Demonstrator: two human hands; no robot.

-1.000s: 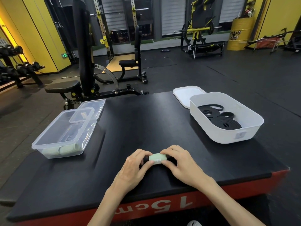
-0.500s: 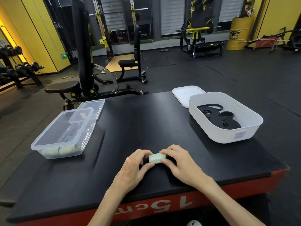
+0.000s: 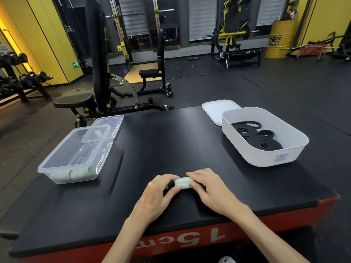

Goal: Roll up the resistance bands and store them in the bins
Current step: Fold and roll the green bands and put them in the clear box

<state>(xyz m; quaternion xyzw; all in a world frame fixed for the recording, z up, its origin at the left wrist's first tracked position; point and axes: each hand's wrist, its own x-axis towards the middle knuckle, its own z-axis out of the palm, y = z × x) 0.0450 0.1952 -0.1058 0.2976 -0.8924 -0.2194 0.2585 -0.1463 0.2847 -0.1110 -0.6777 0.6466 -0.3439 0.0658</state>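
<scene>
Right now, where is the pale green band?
Head view, low centre on the black platform: the pale green band is pinched between left hand and right hand, clear bin far left, white bin far right.

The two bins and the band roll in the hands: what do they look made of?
Clear bin: glossy transparent plastic, contents show through. White bin: opaque matte plastic. Band roll: pale green, probably rubber or latex, rolled tight; too small to confirm.

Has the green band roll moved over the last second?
No. The green band roll sits at the same spot against the clear bin and white bin, pinched between left hand and right hand.
</scene>
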